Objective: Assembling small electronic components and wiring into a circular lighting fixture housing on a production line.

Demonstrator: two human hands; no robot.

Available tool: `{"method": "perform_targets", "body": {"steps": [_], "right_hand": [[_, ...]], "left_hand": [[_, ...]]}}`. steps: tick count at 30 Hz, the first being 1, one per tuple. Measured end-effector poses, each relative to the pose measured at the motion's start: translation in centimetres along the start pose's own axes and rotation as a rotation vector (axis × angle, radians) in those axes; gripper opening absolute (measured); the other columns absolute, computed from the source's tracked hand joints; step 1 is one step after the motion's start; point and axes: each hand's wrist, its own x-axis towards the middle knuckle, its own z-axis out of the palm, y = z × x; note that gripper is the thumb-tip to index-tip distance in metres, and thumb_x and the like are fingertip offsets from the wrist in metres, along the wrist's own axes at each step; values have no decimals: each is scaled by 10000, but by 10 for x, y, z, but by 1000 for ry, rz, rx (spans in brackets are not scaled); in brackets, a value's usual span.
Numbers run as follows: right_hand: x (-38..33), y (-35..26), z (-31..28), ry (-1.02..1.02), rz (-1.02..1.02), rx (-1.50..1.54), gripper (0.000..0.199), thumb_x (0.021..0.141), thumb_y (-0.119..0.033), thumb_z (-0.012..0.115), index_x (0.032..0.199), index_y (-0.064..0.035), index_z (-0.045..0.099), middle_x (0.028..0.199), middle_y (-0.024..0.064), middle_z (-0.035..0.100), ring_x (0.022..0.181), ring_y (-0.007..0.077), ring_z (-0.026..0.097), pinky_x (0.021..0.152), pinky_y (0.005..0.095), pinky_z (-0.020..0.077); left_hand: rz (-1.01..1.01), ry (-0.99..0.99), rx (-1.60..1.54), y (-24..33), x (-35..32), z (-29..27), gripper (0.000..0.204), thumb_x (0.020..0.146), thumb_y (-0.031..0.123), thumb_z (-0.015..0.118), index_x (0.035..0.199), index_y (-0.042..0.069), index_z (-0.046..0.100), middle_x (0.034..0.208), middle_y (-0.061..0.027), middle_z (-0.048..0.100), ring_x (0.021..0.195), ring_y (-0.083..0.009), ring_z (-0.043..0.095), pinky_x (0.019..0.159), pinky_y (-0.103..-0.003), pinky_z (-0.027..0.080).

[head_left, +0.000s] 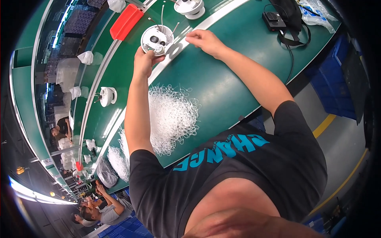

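My left hand (144, 62) grips a round white security camera (147, 39) from below, thumb at its lower rim. Two dark lenses face up from its body, and thin white cables stick out past its far edge. To the right of it, my right hand (207, 42) hangs over the bench's pale rail with thumb and fingertips pinched together. Whatever lies between those fingertips is too small to make out. A heap of thin, looped white plastic ties (170, 119) lies on the green bench (226, 87), beside my left forearm.
A red bin (126, 22) stands at the far side, near another white camera (189, 8). More white cameras, one (106, 96) at the left, line the green conveyor. A black device (274, 20) with cable and strap lies far right. Co-workers (109, 212) sit lower left.
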Motion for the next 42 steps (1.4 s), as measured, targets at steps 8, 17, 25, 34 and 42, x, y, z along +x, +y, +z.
{"method": "perform_targets", "body": {"steps": [8, 17, 25, 34, 42], "right_hand": [[-13, -25, 3, 35, -226, 85, 192, 870, -180, 704, 945, -10, 655, 854, 4, 641, 776, 77, 564, 732, 239, 478], [-8, -19, -20, 146, -190, 56, 329, 856, -136, 706, 1100, 58, 602, 861, 68, 683, 775, 102, 630, 729, 247, 510], [-8, -21, -24, -107, -170, -127, 225, 871, -222, 693, 972, -23, 723, 856, 27, 685, 786, 82, 600, 707, 237, 483], [1, -12, -20, -202, -129, -32, 152, 941, -140, 559, 913, -8, 630, 754, 7, 608, 686, 80, 558, 641, 239, 465], [-3, 5, -12, -117, -256, -117, 194, 947, -141, 546, 1023, 3, 651, 763, 4, 616, 674, 77, 567, 607, 237, 472]], "left_hand": [[-42, -48, -52, 2, -46, 48, 423, 782, -92, 421, 1204, -112, 427, 1052, -223, 631, 819, -297, 696, 631, -304, 625], [-184, -237, -95, 9, -72, 79, 387, 826, -35, 468, 1205, -107, 438, 1041, -228, 633, 787, -283, 697, 659, -304, 621], [-340, -311, -58, -14, -74, 63, 354, 847, -27, 475, 1191, -111, 469, 1012, -214, 644, 750, -249, 694, 665, -291, 613], [-81, -70, 410, -43, -61, 16, 279, 930, 225, 622, 1012, -42, 625, 945, -97, 675, 729, -167, 644, 638, -277, 535], [280, -396, 1105, -65, -97, 32, 205, 766, 104, 738, 929, 13, 653, 877, -124, 646, 811, -257, 647, 718, -351, 504]]}}
